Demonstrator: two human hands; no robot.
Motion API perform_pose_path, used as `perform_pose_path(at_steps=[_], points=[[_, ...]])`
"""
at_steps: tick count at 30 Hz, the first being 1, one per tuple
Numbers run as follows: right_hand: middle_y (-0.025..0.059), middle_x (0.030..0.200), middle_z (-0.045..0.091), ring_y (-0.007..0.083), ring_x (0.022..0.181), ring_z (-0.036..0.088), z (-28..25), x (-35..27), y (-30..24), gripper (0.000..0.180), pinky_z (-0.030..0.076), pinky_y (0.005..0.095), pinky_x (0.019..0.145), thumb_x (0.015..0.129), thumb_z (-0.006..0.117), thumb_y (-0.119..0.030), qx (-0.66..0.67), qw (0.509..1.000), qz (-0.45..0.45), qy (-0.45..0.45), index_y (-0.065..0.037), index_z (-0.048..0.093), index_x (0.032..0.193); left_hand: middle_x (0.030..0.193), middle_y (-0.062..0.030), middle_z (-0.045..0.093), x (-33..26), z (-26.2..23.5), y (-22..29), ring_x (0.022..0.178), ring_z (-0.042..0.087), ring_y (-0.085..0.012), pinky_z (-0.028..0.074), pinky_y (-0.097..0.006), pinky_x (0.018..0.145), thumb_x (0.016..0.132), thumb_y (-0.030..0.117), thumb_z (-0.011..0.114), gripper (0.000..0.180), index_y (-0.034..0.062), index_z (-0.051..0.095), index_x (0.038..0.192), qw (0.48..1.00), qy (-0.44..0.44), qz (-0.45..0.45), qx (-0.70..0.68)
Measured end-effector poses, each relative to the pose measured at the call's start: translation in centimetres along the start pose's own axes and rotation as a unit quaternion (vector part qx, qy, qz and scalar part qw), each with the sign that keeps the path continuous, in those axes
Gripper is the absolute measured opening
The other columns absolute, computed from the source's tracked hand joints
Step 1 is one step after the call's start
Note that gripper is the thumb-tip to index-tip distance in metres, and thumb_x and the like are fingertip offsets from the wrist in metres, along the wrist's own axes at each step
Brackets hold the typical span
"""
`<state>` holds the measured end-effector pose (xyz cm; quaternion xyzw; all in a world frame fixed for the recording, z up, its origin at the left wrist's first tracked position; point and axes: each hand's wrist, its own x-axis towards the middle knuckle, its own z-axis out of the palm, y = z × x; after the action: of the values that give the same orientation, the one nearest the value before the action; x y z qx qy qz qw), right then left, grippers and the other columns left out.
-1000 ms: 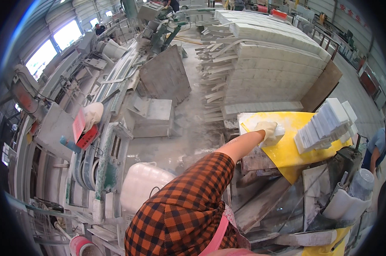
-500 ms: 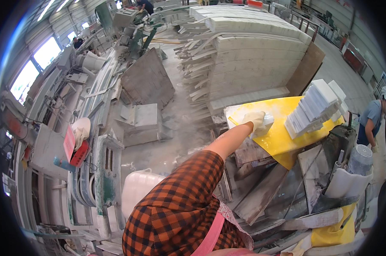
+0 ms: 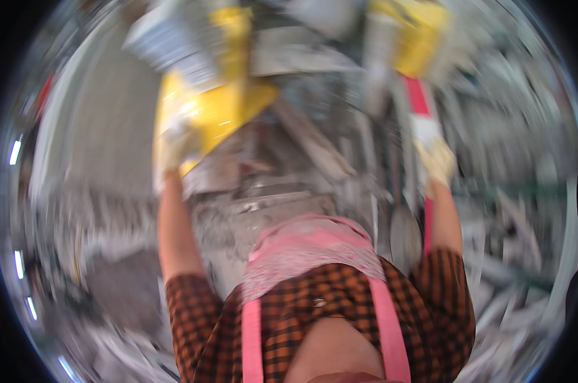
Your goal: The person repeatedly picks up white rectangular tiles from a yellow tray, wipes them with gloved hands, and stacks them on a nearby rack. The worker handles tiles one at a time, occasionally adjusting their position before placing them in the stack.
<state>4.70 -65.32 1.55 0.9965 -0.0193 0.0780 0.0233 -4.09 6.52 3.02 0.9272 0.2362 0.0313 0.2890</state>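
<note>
The view is smeared by motion. My left hand (image 3: pixel 179 143), in a pale glove, reaches to the near left corner of a yellow sheet (image 3: pixel 220 118). Whitish pieces show at its fingers, but blur hides its grip. A stack of white slabs (image 3: pixel 180 57) stands farther up on that sheet. On the right, my right hand (image 3: pixel 437 163), also gloved, has its fingers at the lower end of a flat white piece (image 3: pixel 425 129). It seems to grip that end. A narrow red strip (image 3: pixel 416 96) runs in line with the piece, above and below it.
A yellow cloth (image 3: pixel 420 41) hangs over pale bars at the upper right. Between my arms lie a long board (image 3: pixel 314 143) and dusty slabs. A large pale stack (image 3: pixel 100 121) stands at the left. My pink apron (image 3: pixel 311 246) is at the lower middle.
The view has swung round and down, so the yellow sheet and slab stack sit at the upper left. My right arm and hand now show beside the red strip.
</note>
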Motion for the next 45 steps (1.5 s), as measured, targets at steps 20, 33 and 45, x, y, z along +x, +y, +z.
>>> perform_pose_path(at_steps=[20,33,45], points=[[0.0229,0.144,0.052,0.0316,0.137,0.049,0.7,-7.5,1.4,0.053,0.034,0.0459,0.118,0.094,0.046,-0.014,-0.061,0.994,-0.071,0.059,0.005,0.043,0.144,0.126,-0.0218,0.06,-1.6,-2.3,4.2,0.105,0.066,-0.0316,0.059,-0.041,0.075,0.085,0.045,0.072,0.075,-0.0005,0.044,0.138,0.988,0.021,-0.136,-0.066],[0.019,0.158,0.039,0.0293,0.148,0.036,2.2,-0.7,-0.6,0.082,0.025,0.0476,0.122,0.085,0.069,-0.026,-0.138,0.984,-0.115,-0.007,0.003,0.032,0.153,0.13,-0.0228,0.057,-2.2,-2.0,4.4,0.106,0.066,-0.0319,0.059,-0.041,0.076,0.086,0.042,0.071,0.079,-0.0003,0.039,0.145,0.986,0.05,-0.138,-0.079],[0.0232,0.137,0.06,0.0365,0.12,0.063,-3.4,2.8,-3.6,0.057,0.054,0.0476,0.096,0.094,0.061,-0.034,0.001,0.997,-0.009,-0.078,-0.004,0.051,0.141,0.117,-0.0229,0.065,1.8,0.4,-1.7,0.099,0.07,-0.0332,0.061,-0.041,0.064,0.077,0.035,0.078,0.071,-0.0044,0.052,0.13,0.992,0.091,-0.082,0.005]])
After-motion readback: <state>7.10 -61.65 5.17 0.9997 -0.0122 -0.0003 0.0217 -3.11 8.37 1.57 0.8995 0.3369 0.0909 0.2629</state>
